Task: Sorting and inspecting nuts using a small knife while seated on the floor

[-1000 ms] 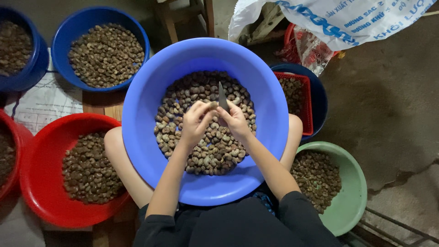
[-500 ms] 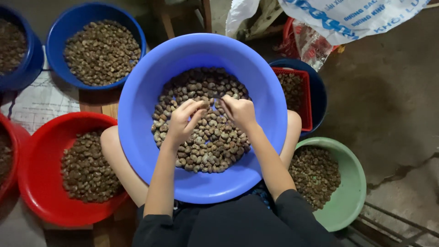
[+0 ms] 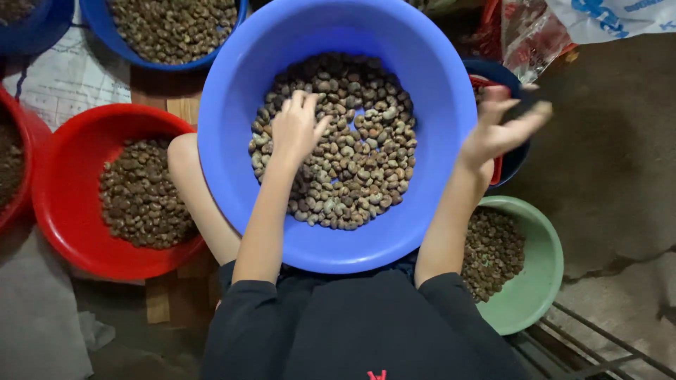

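Note:
A large blue basin (image 3: 232,91) rests on my lap, its bottom covered with pale and brown shelled nuts (image 3: 366,155). My left hand (image 3: 296,127) lies on the nuts in the left half of the basin, fingers apart and pointing away from me. My right hand (image 3: 501,128) is outside the basin, just past its right rim, blurred by motion. Its fingers are spread and I see nothing in them. It hovers over a small dark blue bowl (image 3: 508,74) that holds a red basket (image 3: 497,170).
A red basin (image 3: 63,134) of dark nuts sits at my left and a green bowl (image 3: 546,274) of nuts at my right. Another dark blue basin (image 3: 176,65) of nuts stands beyond. A plastic bag (image 3: 531,39) and a white sack (image 3: 620,17) lie far right, a metal rack (image 3: 591,345) near right.
My right hand has left the middle of the blue basin and swung right, over the small dark blue bowl. The left hand stays on the nuts. The view has moved closer.

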